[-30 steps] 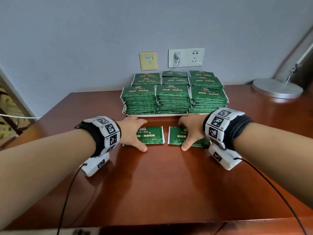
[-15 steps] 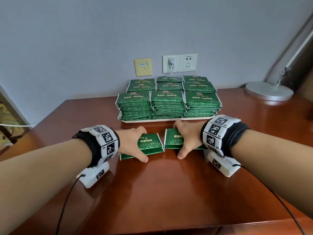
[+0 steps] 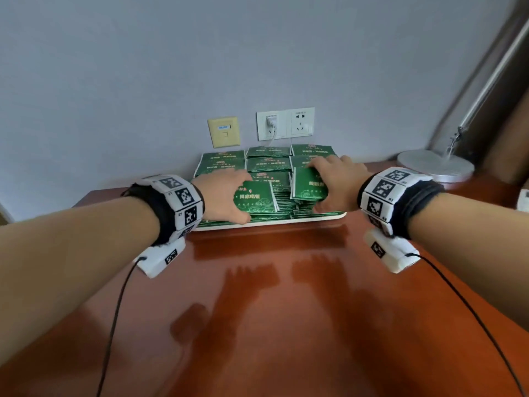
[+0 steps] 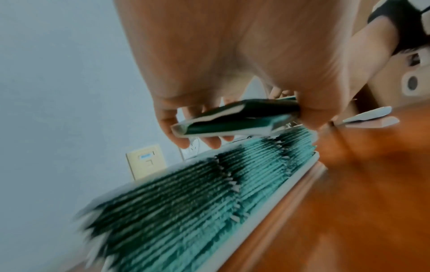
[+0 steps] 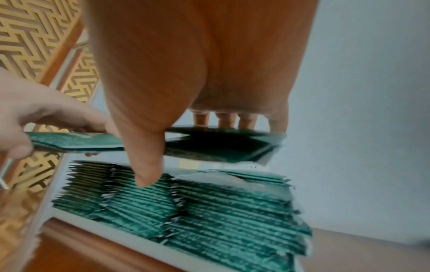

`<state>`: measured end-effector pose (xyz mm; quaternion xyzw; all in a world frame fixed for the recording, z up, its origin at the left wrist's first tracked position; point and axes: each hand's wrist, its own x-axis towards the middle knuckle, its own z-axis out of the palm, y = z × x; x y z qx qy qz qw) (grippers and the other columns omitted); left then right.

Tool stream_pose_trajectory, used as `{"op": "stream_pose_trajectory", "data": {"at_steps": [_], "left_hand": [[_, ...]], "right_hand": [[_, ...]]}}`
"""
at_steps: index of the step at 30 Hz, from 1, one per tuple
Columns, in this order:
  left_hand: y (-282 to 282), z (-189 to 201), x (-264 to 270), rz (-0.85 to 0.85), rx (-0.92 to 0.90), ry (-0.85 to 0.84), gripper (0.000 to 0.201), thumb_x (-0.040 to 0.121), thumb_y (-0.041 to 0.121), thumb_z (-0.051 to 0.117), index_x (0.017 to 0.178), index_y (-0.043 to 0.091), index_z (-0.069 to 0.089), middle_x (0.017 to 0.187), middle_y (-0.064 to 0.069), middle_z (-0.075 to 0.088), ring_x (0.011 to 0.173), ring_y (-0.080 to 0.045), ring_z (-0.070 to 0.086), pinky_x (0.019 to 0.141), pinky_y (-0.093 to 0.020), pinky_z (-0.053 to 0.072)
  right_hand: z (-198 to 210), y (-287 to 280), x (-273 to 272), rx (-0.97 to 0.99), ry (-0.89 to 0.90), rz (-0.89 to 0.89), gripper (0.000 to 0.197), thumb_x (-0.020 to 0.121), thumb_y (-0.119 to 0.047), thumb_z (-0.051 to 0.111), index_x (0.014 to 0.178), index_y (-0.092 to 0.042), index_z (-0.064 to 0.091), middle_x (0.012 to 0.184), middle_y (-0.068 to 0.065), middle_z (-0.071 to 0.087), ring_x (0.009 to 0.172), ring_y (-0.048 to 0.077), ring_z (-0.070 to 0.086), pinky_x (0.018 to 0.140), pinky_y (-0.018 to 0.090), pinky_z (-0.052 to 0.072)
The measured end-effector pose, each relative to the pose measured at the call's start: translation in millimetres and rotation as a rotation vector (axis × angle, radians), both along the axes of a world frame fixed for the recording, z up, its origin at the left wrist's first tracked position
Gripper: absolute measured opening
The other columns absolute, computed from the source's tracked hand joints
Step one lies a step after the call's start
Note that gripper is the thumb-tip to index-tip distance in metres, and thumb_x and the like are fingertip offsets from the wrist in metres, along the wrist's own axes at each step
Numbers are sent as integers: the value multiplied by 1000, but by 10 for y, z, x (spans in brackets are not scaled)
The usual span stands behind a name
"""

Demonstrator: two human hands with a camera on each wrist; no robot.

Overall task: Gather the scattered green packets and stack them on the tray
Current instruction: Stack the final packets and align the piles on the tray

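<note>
A person's left hand [image 3: 221, 196] and right hand [image 3: 339, 181] each hold green packets above the white tray [image 3: 315, 220] at the far side of a reddish wooden surface [image 3: 272, 310]; the left grip is closed on a small bundle of packets [image 3: 253, 197], thumb under the near edge and fingers over the far edge, so the bundle lies flat across the palm side of the hand; the left wrist view shows that bundle [image 4: 235, 117] pinched between thumb and fingers, clear of the stacks [image 4: 197, 198] beneath it; the right grip is closed on a second bundle [image 3: 309, 186], tilted slightly, with the fingers spread over its top and the thumb below the near edge; in the right wrist view this bundle [image 5: 221, 145] hangs just above the front right stack [image 5: 232, 206], not touching it, with the left hand's bundle [image 5: 74, 142] level beside it; the tray carries rows of stacked green packets [image 3: 266, 163], 3 stacks across the front, and sits against the grey wall [image 3: 143, 81] below a yellow wall plate [image 3: 224, 132] and 2 white sockets [image 3: 285, 124], 1 with a plug in it; a round silver lamp base [image 3: 435, 166] stands on the surface to the right; both wrists wear bands with black and white markers [image 3: 183, 196].
</note>
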<state>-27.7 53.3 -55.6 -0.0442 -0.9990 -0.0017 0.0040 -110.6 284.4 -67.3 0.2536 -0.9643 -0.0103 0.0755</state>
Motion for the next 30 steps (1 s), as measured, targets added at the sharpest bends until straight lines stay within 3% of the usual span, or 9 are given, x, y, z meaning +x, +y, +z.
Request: {"op": "stream_pose_trajectory", "data": {"at_steps": [3, 7, 10, 15, 19, 23, 30], "left_hand": [[52, 69, -272, -4, -48, 38, 89, 74, 51, 71, 146, 22, 27, 143, -3, 40, 130, -23, 38, 105, -44, 38], [105, 84, -615, -2, -54, 12, 89, 76, 50, 70, 148, 23, 23, 143, -6, 38, 131, -25, 33, 106, -45, 37], [120, 37, -781, -5, -71, -3, 91, 77, 50, 69, 150, 30, 18, 144, -7, 35, 132, -29, 30, 106, -47, 35], [92, -14, -790, -80, -29, -33, 73, 85, 43, 66, 147, 41, 27, 151, -1, 31, 135, -27, 31, 111, -46, 30], [85, -63, -740, -90, -12, -81, 65, 89, 34, 64, 146, 37, 33, 154, -1, 31, 136, -21, 37, 113, -36, 30], [161, -86, -732, -82, -7, -68, 62, 91, 32, 63, 146, 36, 34, 154, -1, 32, 135, -22, 40, 110, -34, 33], [218, -56, -782, -73, -22, -75, 62, 91, 32, 62, 146, 35, 33, 154, -1, 33, 135, -22, 40, 109, -35, 33]], "right_hand": [[54, 46, -185, 55, 17, -56, 93, 63, -60, 75, 139, -28, 30, 131, 4, 44, 119, 29, 42, 94, 46, 41], [93, -11, -408, 52, -38, -63, 94, 64, -57, 77, 141, -29, 31, 132, 5, 43, 123, 30, 36, 95, 48, 43], [75, -59, -500, 72, -78, -59, 100, 64, -60, 76, 146, -33, 25, 138, 5, 37, 129, 31, 29, 96, 49, 41], [-32, 64, -481, 49, -100, -69, 91, 70, -68, 66, 146, -42, 23, 143, 6, 34, 130, 34, 31, 100, 51, 41], [-110, 100, -396, 57, -115, -37, 71, 83, -60, 58, 145, -36, 32, 139, 10, 40, 123, 33, 45, 99, 45, 44], [-166, 90, -378, 19, -114, -25, 56, 90, -49, 55, 141, -31, 42, 131, 9, 49, 116, 29, 51, 95, 39, 47], [-135, 138, -391, 29, -106, -5, 63, 89, -52, 54, 145, -27, 38, 134, 9, 51, 121, 28, 49, 97, 36, 44]]}}
